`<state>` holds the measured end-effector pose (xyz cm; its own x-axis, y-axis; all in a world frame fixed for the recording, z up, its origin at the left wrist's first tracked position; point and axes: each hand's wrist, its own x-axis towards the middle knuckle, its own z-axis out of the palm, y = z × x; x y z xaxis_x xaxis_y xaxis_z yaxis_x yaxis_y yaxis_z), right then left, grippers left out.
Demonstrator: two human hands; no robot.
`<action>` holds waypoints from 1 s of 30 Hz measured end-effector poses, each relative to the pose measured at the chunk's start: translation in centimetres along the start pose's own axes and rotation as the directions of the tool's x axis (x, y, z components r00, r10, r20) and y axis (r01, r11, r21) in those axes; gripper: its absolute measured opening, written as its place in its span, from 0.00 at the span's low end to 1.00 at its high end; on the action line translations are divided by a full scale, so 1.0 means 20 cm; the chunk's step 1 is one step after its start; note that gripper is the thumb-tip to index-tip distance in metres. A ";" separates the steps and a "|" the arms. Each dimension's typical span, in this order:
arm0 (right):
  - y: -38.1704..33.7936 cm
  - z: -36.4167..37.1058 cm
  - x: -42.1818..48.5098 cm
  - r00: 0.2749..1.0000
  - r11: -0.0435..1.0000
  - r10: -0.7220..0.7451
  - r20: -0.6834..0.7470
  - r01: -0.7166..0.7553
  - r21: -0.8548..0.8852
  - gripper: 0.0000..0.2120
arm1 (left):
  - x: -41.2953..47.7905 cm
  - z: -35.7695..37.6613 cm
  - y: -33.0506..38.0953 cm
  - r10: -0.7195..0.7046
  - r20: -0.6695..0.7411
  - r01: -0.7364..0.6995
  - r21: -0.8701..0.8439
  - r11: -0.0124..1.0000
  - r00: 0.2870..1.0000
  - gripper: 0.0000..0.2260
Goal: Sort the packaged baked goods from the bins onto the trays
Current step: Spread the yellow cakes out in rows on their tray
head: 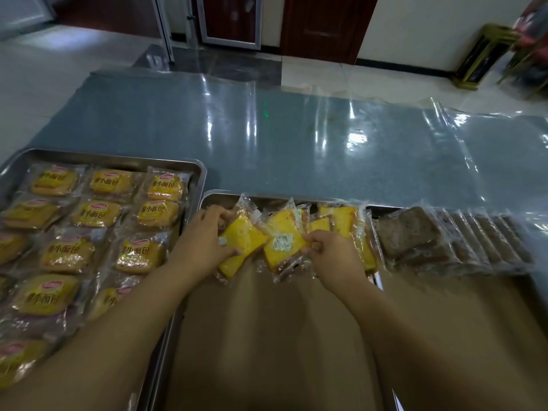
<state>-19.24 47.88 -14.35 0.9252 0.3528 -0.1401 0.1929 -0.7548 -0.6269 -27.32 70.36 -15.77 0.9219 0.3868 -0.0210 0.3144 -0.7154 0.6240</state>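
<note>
Steel tray below; left hand and right hand pinch cake packets

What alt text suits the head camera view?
The left hand and right hand grip wrapped yellow cake slices over the middle tray. The left tray holds labelled bread packets; brown slices lie to the right.

Left of the left grip, the bun tray runs off the left and bottom edges; below both grips, the forearms hide the near part of the middle tray; the white label on the cake packet at the right grip is too blurred to read.
</note>
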 end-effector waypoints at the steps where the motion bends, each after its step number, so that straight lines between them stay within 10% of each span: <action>1: 0.01 -0.01 -0.03 1.000 0.997 0.026 -0.007 -0.025 0.079 0.13 | -0.03 -0.01 0.00 -0.006 -0.006 0.006 -0.006 1.000 1.000 0.31; 9: 0.08 -0.09 -0.32 0.992 0.881 0.123 0.008 -0.113 0.459 0.14 | -0.34 -0.03 0.07 -0.094 0.022 0.094 -0.036 0.995 0.995 0.33; 20: 0.17 -0.22 -0.60 1.000 0.870 0.009 -0.019 0.002 0.494 0.19 | -0.68 -0.03 0.20 0.255 -0.037 -0.254 0.031 0.967 0.966 0.14; 24: 0.18 -0.27 -0.65 0.979 0.940 -0.191 -0.074 0.204 0.275 0.20 | -0.77 -0.02 0.23 0.460 0.000 -0.451 0.187 0.873 0.888 0.12; 30: 0.30 -0.27 -0.74 0.924 0.924 -0.330 0.192 0.357 -0.133 0.19 | -0.89 0.09 0.13 0.380 0.263 -0.448 0.288 0.846 0.887 0.09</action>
<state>-30.02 35.18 -11.91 0.7290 0.6810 -0.0698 0.5524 -0.6454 -0.5275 -42.56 60.57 -15.19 0.9965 -0.0822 0.0134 -0.0823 -0.9465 0.3121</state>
